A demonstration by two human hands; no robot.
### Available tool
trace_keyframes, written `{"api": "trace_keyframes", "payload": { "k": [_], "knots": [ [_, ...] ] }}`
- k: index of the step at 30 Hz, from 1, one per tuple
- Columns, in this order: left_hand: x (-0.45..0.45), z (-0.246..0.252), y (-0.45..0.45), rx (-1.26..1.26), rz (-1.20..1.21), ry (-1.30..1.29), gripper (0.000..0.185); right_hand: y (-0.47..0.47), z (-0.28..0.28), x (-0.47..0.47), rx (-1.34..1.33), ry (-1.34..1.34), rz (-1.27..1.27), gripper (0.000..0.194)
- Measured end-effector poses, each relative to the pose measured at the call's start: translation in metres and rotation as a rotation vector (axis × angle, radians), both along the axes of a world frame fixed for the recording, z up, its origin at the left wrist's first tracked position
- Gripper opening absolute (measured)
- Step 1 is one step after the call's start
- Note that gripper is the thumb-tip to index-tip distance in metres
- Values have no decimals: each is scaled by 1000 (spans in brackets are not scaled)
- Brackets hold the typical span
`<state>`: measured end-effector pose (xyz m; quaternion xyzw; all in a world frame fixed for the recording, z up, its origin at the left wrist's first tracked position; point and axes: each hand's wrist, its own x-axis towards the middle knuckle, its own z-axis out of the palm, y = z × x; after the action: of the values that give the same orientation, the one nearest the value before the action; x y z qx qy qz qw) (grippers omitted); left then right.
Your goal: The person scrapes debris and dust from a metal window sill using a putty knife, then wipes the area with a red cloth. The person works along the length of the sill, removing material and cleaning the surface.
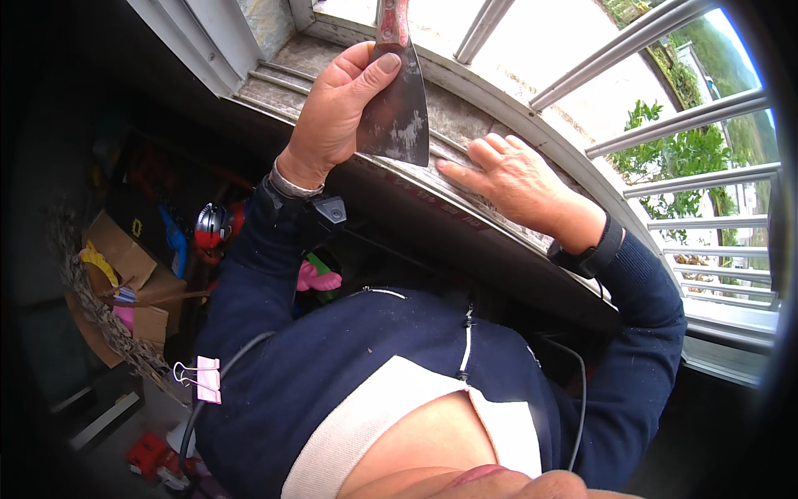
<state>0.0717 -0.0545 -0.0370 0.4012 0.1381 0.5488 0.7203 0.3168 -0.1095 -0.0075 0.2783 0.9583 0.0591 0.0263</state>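
My left hand [340,103] grips a putty knife [397,115] by its broad, dark metal blade, the thumb lying across the upper face. Pale residue marks the blade, and its worn red handle points away from me, cut off by the picture's top edge. Beneath both hands runs a window sill track [452,153] with dirty metal rails. To the right of the blade, my right hand [508,178] rests at the track with its index finger extended toward the blade's corner; the other fingers are curled. No tool shows in the right hand.
Beyond the track stands a window grille [586,59] of white bars, with green plants outside. A light metal frame [199,43] rises at upper left. Lower left are an opened cardboard box [134,262], a rough dry branch [103,318] and red objects on the floor. A pink binder clip [208,379] holds a cable.
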Motion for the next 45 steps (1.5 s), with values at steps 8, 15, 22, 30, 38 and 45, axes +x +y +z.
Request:
{"api": "trace_keyframes", "payload": {
  "k": [8, 15, 22, 30, 38, 45],
  "knots": [
    [0, -2, -1, 11, 10, 5, 20, -28, 6, 60, -119, 58, -67, 50],
    [-1, -1, 0, 17, 4, 17, 21, -24, 8, 47, -156, -34, 34, 43],
    [-4, -3, -1, 92, -31, -6, 22, -25, 9, 57, -161, 52, 52, 32],
    [-4, -4, -1, 40, -50, -4, 24, -23, 0, 58, -188, 64, 148, 19],
    [-3, -7, 1, -22, 11, 41, 26, -21, -6, 55, -210, 52, 118, 9],
    [-4, -6, 1, -55, -14, -6, 26, 14, 12, 68, 237, 159, -149, 12]
  ]
}}
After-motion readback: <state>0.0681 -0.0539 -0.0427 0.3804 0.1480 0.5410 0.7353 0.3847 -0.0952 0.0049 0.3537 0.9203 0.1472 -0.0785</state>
